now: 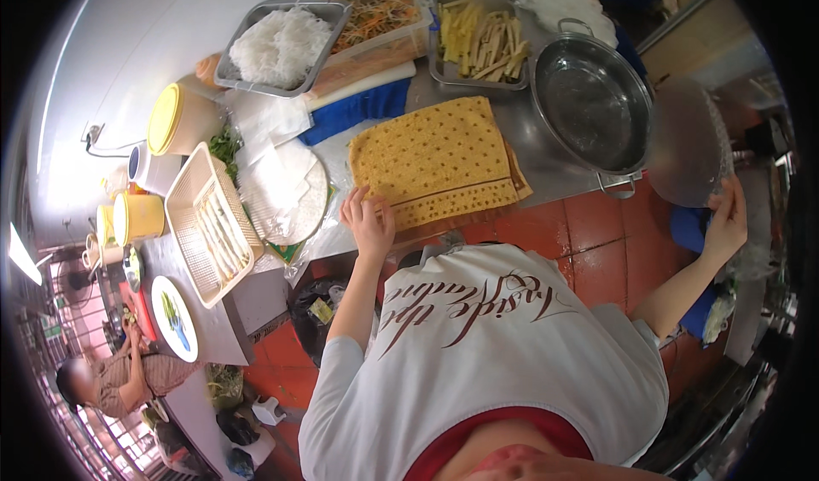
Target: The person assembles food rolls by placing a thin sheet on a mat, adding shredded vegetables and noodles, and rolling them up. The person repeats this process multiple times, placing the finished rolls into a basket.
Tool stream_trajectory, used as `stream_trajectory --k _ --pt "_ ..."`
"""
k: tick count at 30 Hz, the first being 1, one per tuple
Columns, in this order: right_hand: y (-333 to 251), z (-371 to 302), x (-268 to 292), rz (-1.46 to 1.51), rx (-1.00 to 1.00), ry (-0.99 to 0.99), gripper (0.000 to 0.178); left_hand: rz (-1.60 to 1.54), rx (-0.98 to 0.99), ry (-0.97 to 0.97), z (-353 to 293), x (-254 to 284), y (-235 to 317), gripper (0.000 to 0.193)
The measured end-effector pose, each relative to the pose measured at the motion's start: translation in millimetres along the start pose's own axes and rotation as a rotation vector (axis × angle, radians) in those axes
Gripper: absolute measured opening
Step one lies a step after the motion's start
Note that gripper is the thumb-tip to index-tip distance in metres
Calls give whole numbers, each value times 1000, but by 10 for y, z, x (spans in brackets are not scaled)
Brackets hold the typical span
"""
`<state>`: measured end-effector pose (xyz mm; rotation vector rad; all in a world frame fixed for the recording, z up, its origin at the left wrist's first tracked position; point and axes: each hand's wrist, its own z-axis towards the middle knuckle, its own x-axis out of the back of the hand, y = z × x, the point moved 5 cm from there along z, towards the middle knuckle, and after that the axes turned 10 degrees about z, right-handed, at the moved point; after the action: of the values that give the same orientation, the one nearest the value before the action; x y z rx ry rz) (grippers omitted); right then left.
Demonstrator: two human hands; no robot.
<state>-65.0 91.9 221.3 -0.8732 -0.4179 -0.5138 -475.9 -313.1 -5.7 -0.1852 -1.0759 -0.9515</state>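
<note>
In my right hand (728, 215), out to the right past the metal pot, is a thin, round, see-through rice paper sheet (687, 144), pinched at its near edge. It hangs beside the wide two-handled pot (593, 101), which appears to hold clear water. My left hand (368, 219) lies on the near left corner of a folded yellow dotted towel (435, 157), its fingers apart. To the left of the towel sits a stack of round white rice paper (309, 199) with clear plastic about it.
Along the back stand a tray of white noodles (281, 46), a tub of shredded vegetables (375, 20) and a tray of yellow strips (482, 41). At left, a cream basket (200, 225) holds several rolls, near yellow-lidded tubs (139, 218). Another person (119, 378) works at far left.
</note>
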Motion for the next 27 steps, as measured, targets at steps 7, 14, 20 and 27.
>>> stream_trajectory --k 7,14,20,27 --pt "-929 -1160 -1981 826 -395 -553 26 14 76 33 -103 54 -62 21" --pt "-1257 -2365 -3156 -172 510 -995 54 -6 151 56 -127 20 -112 25" --pt "-2222 -2744 -3886 106 853 -987 63 -2 150 36 -132 31 -81 24" --pt "-1523 -2496 -3478 233 883 -1182 63 6 151 63 -153 51 -96 23"
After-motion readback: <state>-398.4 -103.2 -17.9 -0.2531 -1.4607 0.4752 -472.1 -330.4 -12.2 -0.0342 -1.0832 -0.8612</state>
